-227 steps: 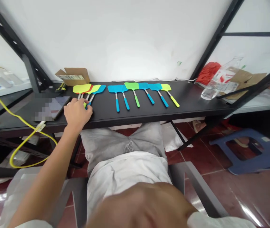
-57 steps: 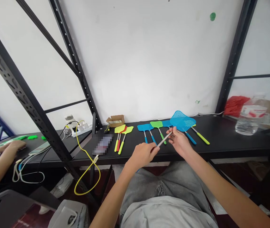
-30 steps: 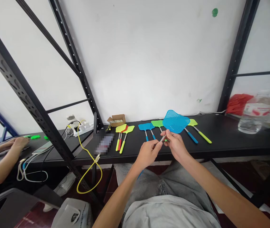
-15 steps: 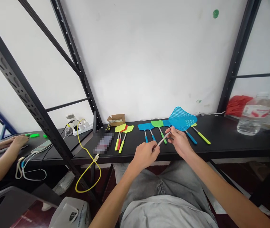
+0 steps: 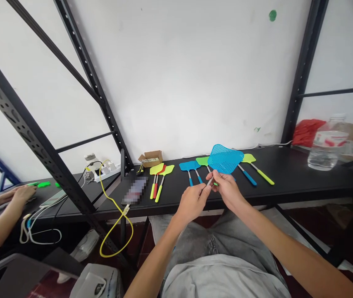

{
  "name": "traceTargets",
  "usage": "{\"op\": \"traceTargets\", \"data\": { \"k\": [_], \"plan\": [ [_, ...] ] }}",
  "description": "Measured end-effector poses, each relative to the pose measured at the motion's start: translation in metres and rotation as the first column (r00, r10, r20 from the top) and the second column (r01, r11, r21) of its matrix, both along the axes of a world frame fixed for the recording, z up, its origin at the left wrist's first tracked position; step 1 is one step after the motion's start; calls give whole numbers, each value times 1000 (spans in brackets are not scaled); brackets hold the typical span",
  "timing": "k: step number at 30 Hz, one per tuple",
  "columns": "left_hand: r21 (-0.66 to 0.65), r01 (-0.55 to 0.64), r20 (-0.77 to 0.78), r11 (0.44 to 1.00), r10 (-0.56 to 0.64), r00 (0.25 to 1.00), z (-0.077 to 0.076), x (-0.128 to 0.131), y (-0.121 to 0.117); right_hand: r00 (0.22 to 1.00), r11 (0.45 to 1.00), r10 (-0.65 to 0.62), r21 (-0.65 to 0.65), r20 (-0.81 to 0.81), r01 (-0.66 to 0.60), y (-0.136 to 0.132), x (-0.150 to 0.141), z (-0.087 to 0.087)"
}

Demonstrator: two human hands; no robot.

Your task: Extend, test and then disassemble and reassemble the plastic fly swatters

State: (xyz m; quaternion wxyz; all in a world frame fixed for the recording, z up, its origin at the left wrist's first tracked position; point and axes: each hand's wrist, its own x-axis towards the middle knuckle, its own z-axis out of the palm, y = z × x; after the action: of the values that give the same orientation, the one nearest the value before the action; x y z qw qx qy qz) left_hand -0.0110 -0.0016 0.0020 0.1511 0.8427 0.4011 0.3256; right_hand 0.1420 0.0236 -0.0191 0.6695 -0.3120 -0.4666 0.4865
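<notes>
A blue fly swatter (image 5: 225, 159) is held up over the table's front edge, its mesh head toward the wall. My right hand (image 5: 227, 190) pinches its metal rod just below the head. Lower on the rod, my left hand (image 5: 194, 201) is closed, hiding the handle end. Behind my hands lie a blue swatter (image 5: 187, 166) beside another blue one, and a green swatter (image 5: 201, 161) partly covered. To the right are a blue handle (image 5: 248, 176) and a yellow-green swatter (image 5: 249, 158). Left of them, a yellow swatter (image 5: 156, 169) lies with a red and another yellow one.
A phone (image 5: 135, 189) on a yellow cable (image 5: 110, 194) and a small cardboard box (image 5: 150, 159) are on the black table (image 5: 288, 178). A water bottle (image 5: 327, 145) stands at right near a red bag (image 5: 308, 131). Another person's hands (image 5: 23, 193) are at far left.
The blue swatter's head has moved left and slightly down, and my hands have come closer together along the rod. Less of the rod shows between them. The camera view has shifted slightly.
</notes>
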Motion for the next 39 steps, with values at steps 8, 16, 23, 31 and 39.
{"op": "traceTargets", "data": {
  "k": [8,16,23,31,39],
  "plan": [
    [90,-74,-127,993,85,988,0,-1,-3,996,998,-58,-2,-67,58,9,6,3],
    [92,-87,-124,992,98,987,15,-13,-11,939,963,-268,-67,-214,260,20,115,24],
    [51,-111,-76,993,115,991,15,-18,-3,906,973,-217,1,364,232,27,116,2],
    [-115,-20,253,993,49,966,12,-16,2,830,995,-66,96,553,14,29,110,4],
    [-166,8,563,986,88,821,11,-12,9,617,858,381,-14,688,-513,-21,30,34]
  ]
}}
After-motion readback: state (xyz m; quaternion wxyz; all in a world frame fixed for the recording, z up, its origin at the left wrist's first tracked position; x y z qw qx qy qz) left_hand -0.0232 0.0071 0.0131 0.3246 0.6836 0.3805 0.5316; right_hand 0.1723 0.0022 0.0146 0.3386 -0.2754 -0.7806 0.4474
